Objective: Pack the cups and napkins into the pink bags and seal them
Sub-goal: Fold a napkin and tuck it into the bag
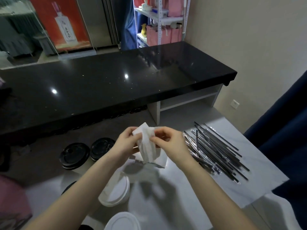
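The napkin [147, 147], white and partly folded, is held in the air over the pale table [191, 188]. From the head view I see both hands clamped on it. The left hand [125, 143] has fingers and thumb curled round the upper left corner. The right hand [169, 142] pinches the right edge between thumb and fingertips. The hands sit close together with only the paper between them.

Just below there is more white paper [160, 162] near the table. I cannot tell whether it is a separate sheet.

Under the left forearm I make out a stack of white lids [116, 191], and another white lid [123, 220] sits at the bottom edge. Left of the hands are two stacks of black lids [74, 156], side by side. To the right lies a loose heap of wrapped black straws [216, 151].

Beyond the table runs a glossy black counter [99, 83]. Behind it, a white shelf rack holds pink bags [152, 36].
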A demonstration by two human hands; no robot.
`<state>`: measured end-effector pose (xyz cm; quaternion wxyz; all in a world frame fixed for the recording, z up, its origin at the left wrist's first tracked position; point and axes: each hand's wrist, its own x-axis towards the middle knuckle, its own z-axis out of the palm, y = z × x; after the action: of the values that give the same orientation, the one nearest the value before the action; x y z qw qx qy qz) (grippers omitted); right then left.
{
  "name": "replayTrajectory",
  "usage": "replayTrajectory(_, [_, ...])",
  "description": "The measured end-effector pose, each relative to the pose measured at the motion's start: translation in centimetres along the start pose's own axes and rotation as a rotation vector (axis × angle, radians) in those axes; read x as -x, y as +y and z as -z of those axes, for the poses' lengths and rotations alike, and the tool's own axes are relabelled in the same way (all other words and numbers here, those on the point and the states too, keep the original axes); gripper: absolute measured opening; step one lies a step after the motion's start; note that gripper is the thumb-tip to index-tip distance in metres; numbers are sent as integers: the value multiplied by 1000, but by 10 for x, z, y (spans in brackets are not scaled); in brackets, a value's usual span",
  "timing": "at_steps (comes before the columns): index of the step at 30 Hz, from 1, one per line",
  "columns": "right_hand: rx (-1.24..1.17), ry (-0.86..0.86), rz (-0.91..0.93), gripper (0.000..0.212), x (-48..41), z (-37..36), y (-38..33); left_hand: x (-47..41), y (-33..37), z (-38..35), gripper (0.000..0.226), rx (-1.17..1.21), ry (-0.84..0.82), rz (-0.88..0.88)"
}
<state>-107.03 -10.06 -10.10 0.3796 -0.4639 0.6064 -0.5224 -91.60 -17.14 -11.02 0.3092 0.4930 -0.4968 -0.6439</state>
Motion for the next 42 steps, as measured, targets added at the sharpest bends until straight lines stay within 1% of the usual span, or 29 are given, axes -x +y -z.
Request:
replayTrajectory(1, [7, 3, 1, 11, 1, -7, -3, 6, 1, 5, 18, 59, -33, 18])
replayTrajectory(3, [51, -3, 27, 11, 3, -20, -9, 18, 4, 16, 33, 123, -86, 18])
replayTrajectory(5, [121, 16, 68, 14, 6, -35, -16, 32, 8, 31, 37, 159, -86, -26])
replayTrajectory(6, [155, 37, 83, 19, 7, -43, -21, 40, 10, 40, 39, 172, -71, -60])
replayTrajectory(8, [193, 37, 101, 36, 12, -62, -32, 57, 14, 63, 54, 116, -25, -143])
replayTrajectory(10, [196, -49, 101, 54, 17, -84, -46, 77, 17, 90, 54, 12, 46, -211])
replayTrajectory(12, [166, -209, 80, 64, 24, -107, -64, 99, 22, 121, 49, 15, 125, -278])
replayTrajectory(14, [111, -366, 79, 56, 32, -134, -82, 123, 25, 154, 45, 20, 210, -335])
replayTrajectory(16, [75, -465, 116, 42, 43, -165, -101, 148, 28, 186, 44, 0, 301, -393])
replayTrajectory(18, [94, -497, 181, 29, 55, -202, -120, 174, 31, 217, 45, -45, 396, -448])
replayTrajectory(21, [153, -486, 307, 13, 73, -258, -144, 215, 35, 261, 45, -110, 499, -530])
replayTrajectory(23, [170, -482, 365, 7, 81, -291, -157, 242, 36, 292, 44, -234, 580, -566])
replayTrajectory(27, [232, -516, 465, 13, 92, -345, -182, 294, 29, 358, 43, -612, 810, -616])
replayTrajectory(29, [260, -533, 522, 14, 96, -371, -196, 314, 25, 393, 46, -779, 913, -571])
replayTrajectory(30, [273, -540, 559, 12, 99, -383, -202, 321, 22, 410, 49, -851, 926, -512])
replayTrajectory(32, [307, -566, 634, 8, 105, -407, -211, 330, 16, 439, 63, -950, 853, -338])
replayTrajectory(34, [412, -606, 718, 9, 108, -428, -216, 337, 5, 459, 78, -942, 709, -228])
replayTrajectory(36, [603, -654, 810, 10, 109, -444, -215, 339, -6, 470, 87, -921, 573, -213])
replayTrajectory(38, [847, -744, 840, 7, 110, -456, -211, 338, -16, 476, 94, -948, 496, -236])
replayTrajectory(40, [1027, -882, 784, 9, 113, -465, -204, 338, -22, 479, 101, -955, 477, -255])
replayTrajectory(42, [1066, -1017, 698, 13, 117, -471, -197, 338, -24, 481, 108, -958, 462, -264])
